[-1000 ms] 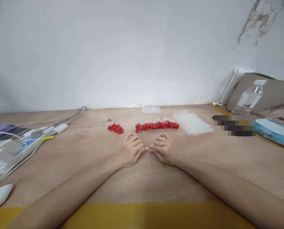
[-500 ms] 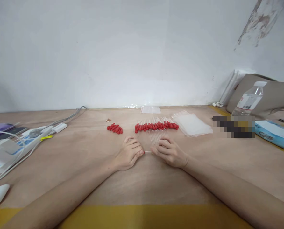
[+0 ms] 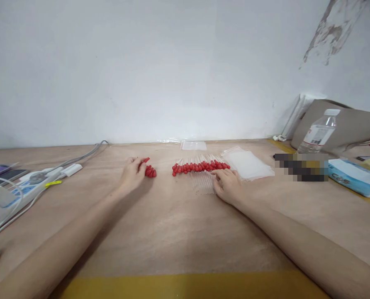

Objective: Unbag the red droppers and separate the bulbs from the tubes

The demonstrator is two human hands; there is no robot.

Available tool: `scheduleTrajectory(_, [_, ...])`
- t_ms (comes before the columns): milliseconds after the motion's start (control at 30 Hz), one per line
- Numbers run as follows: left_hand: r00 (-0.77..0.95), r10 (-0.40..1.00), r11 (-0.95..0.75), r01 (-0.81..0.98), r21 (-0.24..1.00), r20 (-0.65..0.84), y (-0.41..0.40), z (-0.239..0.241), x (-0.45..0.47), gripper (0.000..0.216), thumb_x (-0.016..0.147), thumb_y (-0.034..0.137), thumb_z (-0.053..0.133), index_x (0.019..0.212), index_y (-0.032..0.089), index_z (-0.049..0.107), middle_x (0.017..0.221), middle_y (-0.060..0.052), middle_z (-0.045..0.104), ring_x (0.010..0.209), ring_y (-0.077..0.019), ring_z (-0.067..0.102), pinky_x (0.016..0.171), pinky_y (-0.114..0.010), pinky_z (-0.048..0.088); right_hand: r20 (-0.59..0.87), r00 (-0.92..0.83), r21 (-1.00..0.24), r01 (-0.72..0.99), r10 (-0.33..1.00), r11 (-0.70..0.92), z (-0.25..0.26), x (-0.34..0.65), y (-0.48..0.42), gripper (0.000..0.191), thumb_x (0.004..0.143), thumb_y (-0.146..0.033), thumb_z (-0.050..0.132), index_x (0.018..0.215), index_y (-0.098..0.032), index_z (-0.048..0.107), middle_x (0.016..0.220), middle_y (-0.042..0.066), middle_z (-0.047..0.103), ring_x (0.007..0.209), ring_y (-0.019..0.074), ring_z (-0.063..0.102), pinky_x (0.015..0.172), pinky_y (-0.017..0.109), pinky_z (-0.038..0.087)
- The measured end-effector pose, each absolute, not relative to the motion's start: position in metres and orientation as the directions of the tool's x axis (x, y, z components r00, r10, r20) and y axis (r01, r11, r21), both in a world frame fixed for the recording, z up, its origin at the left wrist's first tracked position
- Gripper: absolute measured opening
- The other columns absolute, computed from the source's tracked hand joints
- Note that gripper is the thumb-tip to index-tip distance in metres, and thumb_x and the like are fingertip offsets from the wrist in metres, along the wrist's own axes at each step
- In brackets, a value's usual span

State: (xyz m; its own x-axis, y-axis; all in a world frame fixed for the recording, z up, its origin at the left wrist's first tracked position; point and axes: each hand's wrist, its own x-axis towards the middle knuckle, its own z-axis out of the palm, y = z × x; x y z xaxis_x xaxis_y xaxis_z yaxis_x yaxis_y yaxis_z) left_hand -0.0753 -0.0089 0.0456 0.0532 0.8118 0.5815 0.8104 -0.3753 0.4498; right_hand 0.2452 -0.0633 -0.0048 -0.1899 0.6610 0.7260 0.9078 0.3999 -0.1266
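Right of the hands (image 3: 228, 185), blue "C&S" pack (image 3: 357, 177)

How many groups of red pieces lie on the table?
2: a small pile beside the left hand and a longer row beside the right hand; some may be hidden.

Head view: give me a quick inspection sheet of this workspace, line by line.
Surface: brown table, yellow band along the near edge.
Work things: small red pile; red row; clear tubes on its near side; translucent stack to the right.
Clutter: bottle and blue-and-white packet, right side.
Grippers: bare hands; left hand, fingers at the small red pile; right hand, fingers near the red row's right part; grips unclear.
Cables: grey cable and white cable beside power strip, left.
Surroundings: pale wall, peeling patch upper right.
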Motion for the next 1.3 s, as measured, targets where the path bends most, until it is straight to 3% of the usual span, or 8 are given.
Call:
scheduleTrajectory(133, [-0.117,0.873,-0.159,0.849,0.504,0.473,0.023,0.052,-0.105,0.031,0.074,0.033,0.05,0.099,0.017,0.058,0.075,-0.003,0.059,0.068,-0.0164,0.056,0.062,-0.027,0.044,0.737,-0.189,-0.116,0.91,0.649,0.397,-0.004,0.243,-0.064,0.015,0.077,-0.016,0.046,0.082,-0.018,0.06,0.072,0.002,0.065,0.072,0.0154,0.055,0.074,0.03,0.028])
scheduleTrajectory(267, [-0.22,0.902,-0.031,0.824,0.565,0.371,0.036,0.044,-0.117,0.027,0.067,0.036,0.056,0.087,0.017,0.06,0.075,-0.002,0.063,0.066,-0.0163,0.058,0.058,-0.025,0.044,0.748,-0.214,-0.092,0.904,0.629,0.417,-0.008,0.242,-0.062,0.015,0.077,-0.016,0.047,0.081,-0.019,0.061,0.075,0.001,0.066,0.075,0.0153,0.056,0.076,0.031,0.028])
scheduleTrajectory(400, [-0.187,0.932,-0.028,0.818,0.575,0.311,0.038,0.035,-0.117,0.028,0.068,0.04,0.053,0.079,0.017,0.063,0.074,-0.004,0.066,0.069,-0.0184,0.06,0.063,-0.026,0.045,0.716,-0.259,-0.072,0.897,0.649,0.437,-0.009,0.241,-0.063,0.017,0.08,-0.019,0.047,0.083,-0.02,0.063,0.079,0.002,0.067,0.079,0.016,0.056,0.079,0.032,0.027])
scheduleTrajectory(633, [-0.147,0.915,-0.128,0.777,0.616,0.375,0.036,0.034,-0.119,0.041,0.081,0.045,0.034,0.09,0.019,0.065,0.092,-0.004,0.067,0.086,-0.0203,0.059,0.075,-0.028,0.044,0.654,-0.317,-0.047,0.889,0.687,0.455,-0.004,0.238,-0.069,0.025,0.083,-0.038,0.047,0.092,-0.022,0.065,0.089,0.004,0.065,0.086,0.0179,0.054,0.085,0.036,0.026])
scheduleTrajectory(800, [-0.064,0.722,-0.291,0.876,0.386,0.689,0.016,0.048,-0.09,0.034,0.083,0.04,0.036,0.09,0.019,0.062,0.092,-0.006,0.064,0.095,-0.0223,0.053,0.086,-0.034,0.038,0.633,-0.331,-0.047,0.886,0.7,0.461,-0.001,0.238,-0.072,0.033,0.08,-0.048,0.049,0.096,-0.023,0.064,0.094,0.006,0.062,0.088,0.0196,0.053,0.085,0.037,0.029])
scheduleTrajectory(933, [0.275,0.716,-0.47,0.869,0.152,0.642,-0.001,0.05,-0.044,0.025,0.08,0.039,0.046,0.086,0.021,0.062,0.092,-0.005,0.062,0.094,-0.0229,0.051,0.087,-0.037,0.034,0.645,-0.305,-0.073,0.888,0.7,0.454,-0.001,0.241,-0.072,0.034,0.081,-0.047,0.048,0.099,-0.022,0.063,0.094,0.007,0.061,0.089,0.0206,0.052,0.084,0.038,0.03])
scheduleTrajectory(1133, [0.244,0.821,-0.353,0.927,0.124,0.517,0.0,0.036,0.001,0.031,0.077,0.048,0.048,0.071,0.019,0.059,0.084,-0.009,0.06,0.091,-0.0277,0.05,0.082,-0.043,0.034,0.663,-0.169,-0.221,0.886,0.73,0.407,-0.007,0.251,-0.067,0.027,0.084,-0.041,0.046,0.092,-0.022,0.064,0.091,0.006,0.062,0.088,0.0201,0.053,0.082,0.038,0.031])
scheduleTrajectory(1300, [0.192,0.843,-0.312,0.936,0.166,0.502,0.009,0.031,0.005,0.026,0.08,0.037,0.045,0.066,0.018,0.057,0.085,-0.009,0.059,0.089,-0.0267,0.05,0.078,-0.04,0.036,0.622,-0.104,-0.318,0.872,0.776,0.372,-0.008,0.254,-0.062,0.025,0.085,-0.037,0.045,0.086,-0.022,0.065,0.087,0.004,0.062,0.086,0.0193,0.054,0.081,0.037,0.032])
